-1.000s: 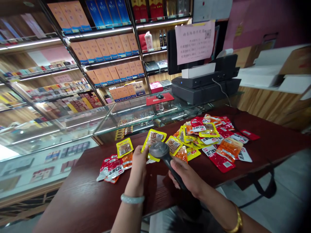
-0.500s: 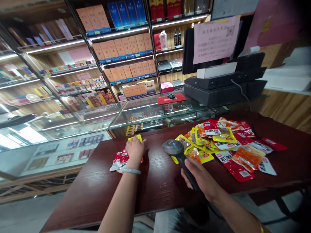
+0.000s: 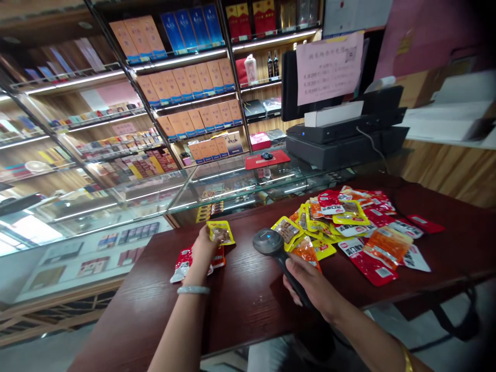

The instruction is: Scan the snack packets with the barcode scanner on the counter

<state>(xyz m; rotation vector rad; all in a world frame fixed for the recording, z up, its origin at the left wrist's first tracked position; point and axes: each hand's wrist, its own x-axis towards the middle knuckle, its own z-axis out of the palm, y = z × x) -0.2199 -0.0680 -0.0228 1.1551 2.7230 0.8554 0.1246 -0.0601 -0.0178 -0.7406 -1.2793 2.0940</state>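
Snack packets were spread over a dark red wooden table (image 3: 248, 305). One yellow snack packet (image 3: 220, 232) was held at its near edge by the fingers of the left hand (image 3: 203, 249), close to the far edge of the table. That packet was lifted a little and tilted. Just under the left hand, a small pile of red packets (image 3: 183, 261) was seen lying flat, with an orange packet (image 3: 219, 257) beside it. A pale bracelet (image 3: 193, 290) was worn on the left wrist. A grey barcode scanner (image 3: 271, 244) was held in the right hand (image 3: 312, 287), with the fingers wrapped tightly around its dark handle. The round head of the scanner was pointed up and away, and it was kept near the middle of the table, well apart from the yellow packet. A gold bracelet (image 3: 406, 359) was seen on the right arm. To the right of the scanner, a big heap of packets (image 3: 356, 227) in yellow, red, orange and white was piled up. Behind the table, a glass counter (image 3: 163, 201) was set, and a red mat (image 3: 266, 159) with a small mouse was placed on it. A black cash register (image 3: 344, 137) with a pink paper sign (image 3: 329, 67) was stood farther back. Shelves of boxes (image 3: 186, 82) were lined up along the wall.
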